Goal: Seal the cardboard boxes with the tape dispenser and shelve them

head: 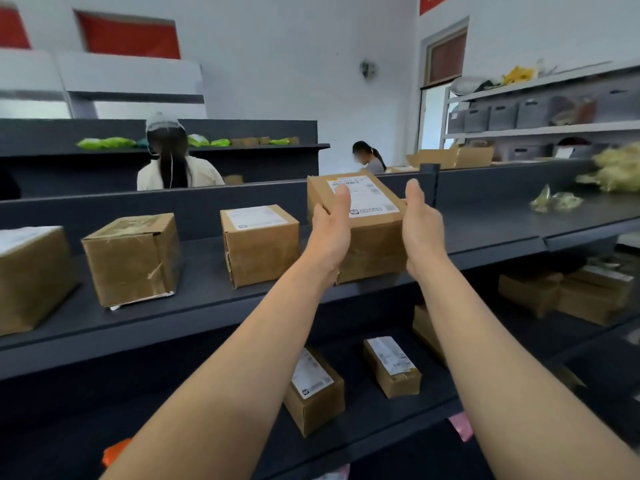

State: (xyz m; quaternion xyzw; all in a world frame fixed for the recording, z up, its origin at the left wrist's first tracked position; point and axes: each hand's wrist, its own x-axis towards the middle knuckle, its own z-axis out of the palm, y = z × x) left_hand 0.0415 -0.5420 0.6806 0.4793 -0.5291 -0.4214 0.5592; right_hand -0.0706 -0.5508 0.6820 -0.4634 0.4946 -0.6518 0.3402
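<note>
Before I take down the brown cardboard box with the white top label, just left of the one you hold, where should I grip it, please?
Probably clasp the labelled brown cardboard box by its left and right walls, from the front: it stands upright on the dark shelf with gaps beside both.

The cardboard box (360, 223) is matt brown under glossy clear tape, with a smooth white paper label (363, 195); the shelf (214, 271) looks matt dark grey.

Nothing can be read clearly. The white label (363, 197) on top of the raised cardboard box (375, 247) shows blurred dark print and a square code. Similar labels on the middle box (263, 251) and the lower boxes (313, 393) are just as blurred.
</note>
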